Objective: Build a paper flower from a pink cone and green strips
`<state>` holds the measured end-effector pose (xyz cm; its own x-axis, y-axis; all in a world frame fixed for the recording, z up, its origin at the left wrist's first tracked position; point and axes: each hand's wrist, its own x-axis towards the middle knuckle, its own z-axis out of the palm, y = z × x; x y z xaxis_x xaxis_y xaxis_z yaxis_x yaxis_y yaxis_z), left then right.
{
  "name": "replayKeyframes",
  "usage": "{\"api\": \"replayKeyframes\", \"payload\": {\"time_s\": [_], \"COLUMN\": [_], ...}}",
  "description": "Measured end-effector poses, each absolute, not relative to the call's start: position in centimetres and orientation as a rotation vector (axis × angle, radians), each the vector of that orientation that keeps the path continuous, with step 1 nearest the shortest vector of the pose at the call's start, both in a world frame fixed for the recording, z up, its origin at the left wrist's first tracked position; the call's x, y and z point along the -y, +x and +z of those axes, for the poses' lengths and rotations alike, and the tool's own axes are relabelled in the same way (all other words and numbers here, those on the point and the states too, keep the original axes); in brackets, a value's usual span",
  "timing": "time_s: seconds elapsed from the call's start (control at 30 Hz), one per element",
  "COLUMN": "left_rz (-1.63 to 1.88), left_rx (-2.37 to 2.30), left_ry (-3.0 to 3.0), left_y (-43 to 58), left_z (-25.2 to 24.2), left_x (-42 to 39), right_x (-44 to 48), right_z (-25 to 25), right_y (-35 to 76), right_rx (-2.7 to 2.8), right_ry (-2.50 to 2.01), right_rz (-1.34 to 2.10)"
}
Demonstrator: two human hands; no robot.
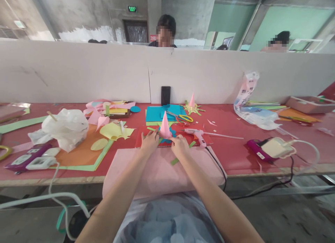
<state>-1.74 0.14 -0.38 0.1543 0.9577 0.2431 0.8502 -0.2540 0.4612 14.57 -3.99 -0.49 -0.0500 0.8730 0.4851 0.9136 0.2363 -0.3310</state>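
Note:
A pink paper cone (pixel 164 127) stands upright on a blue paper flower shape (pixel 165 141) with green paper strips sticking out around it. My left hand (pixel 150 142) and my right hand (pixel 180 146) hold the cone's base from either side, fingertips pressed to its lower edge. My right index finger reaches forward to the base, and the other fingers are curled. A pink hot glue gun (pixel 199 135) lies just right of my right hand. Behind it rest yellow-handled scissors (pixel 184 117) on blue paper sheets (pixel 154 114).
A second pink cone (pixel 192 101) on green strips stands at the back, near a black phone (pixel 165 95). Purple power strips (pixel 261 153) lie on both sides. A crumpled white plastic bag (pixel 65 126) sits left, a pink tray (pixel 311 105) right. A white partition (pixel 104 72) separates another person.

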Motion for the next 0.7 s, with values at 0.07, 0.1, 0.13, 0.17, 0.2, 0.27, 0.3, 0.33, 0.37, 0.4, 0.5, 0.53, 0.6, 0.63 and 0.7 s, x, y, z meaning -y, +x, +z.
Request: {"api": "replayKeyframes", "payload": {"time_s": [0.07,0.1,0.13,0.17,0.2,0.27,0.3,0.33,0.37,0.4,0.5,0.53,0.6,0.63,0.7], "left_rz": [0.699,0.716,0.756,0.814,0.882,1.000,1.038,1.063,1.077,1.082,1.080,1.088,1.145,1.188,1.251], "left_rx": [-1.753,-1.750,-1.752,-1.759,-1.765,-1.760,-1.749,-1.740,-1.733,-1.728,-1.717,-1.713,-1.687,-1.660,-1.578], "left_ry": [2.279,2.289,2.279,2.251,2.212,2.137,2.113,2.095,2.082,2.075,2.073,2.075,2.077,2.078,2.088], "left_y": [-1.7,-1.7,-1.7,-1.7,-1.7,-1.6,-1.6,-1.6,-1.6,-1.7,-1.7,-1.7,-1.8,-1.8,-1.8], "left_z": [-0.4,-0.4,-0.3,-0.2,0.0,0.5,0.7,0.9,1.0,1.2,1.3,1.3,1.2,1.1,1.1], "left_x": [-0.1,-0.1,0.0,0.0,0.1,0.2,0.3,0.4,0.4,0.4,0.4,0.4,0.3,0.2,0.4], "right_x": [4.1,4.2,4.2,4.2,4.2,4.2,4.1,4.1,4.1,4.1,4.2,4.3,4.2,4.1,3.9], "right_z": [-0.3,-0.3,-0.3,-0.3,-0.3,-0.5,-0.6,-0.7,-0.8,-0.9,-1.2,-1.3,-1.3,-1.3,-1.2], "right_y": [14.4,14.4,14.3,14.3,14.2,14.1,14.1,14.0,14.0,14.0,13.8,13.8,13.7,13.7,13.9], "right_rx": [1.971,1.987,2.002,2.013,2.022,2.042,2.051,2.061,2.070,2.082,2.114,2.122,2.126,2.110,2.022], "right_ry": [-1.592,-1.568,-1.536,-1.502,-1.468,-1.414,-1.398,-1.390,-1.387,-1.386,-1.388,-1.388,-1.384,-1.382,-1.368], "right_rz": [-0.108,-0.113,-0.112,-0.106,-0.094,-0.062,-0.045,-0.031,-0.021,-0.016,-0.030,-0.035,-0.024,-0.002,0.070]}}
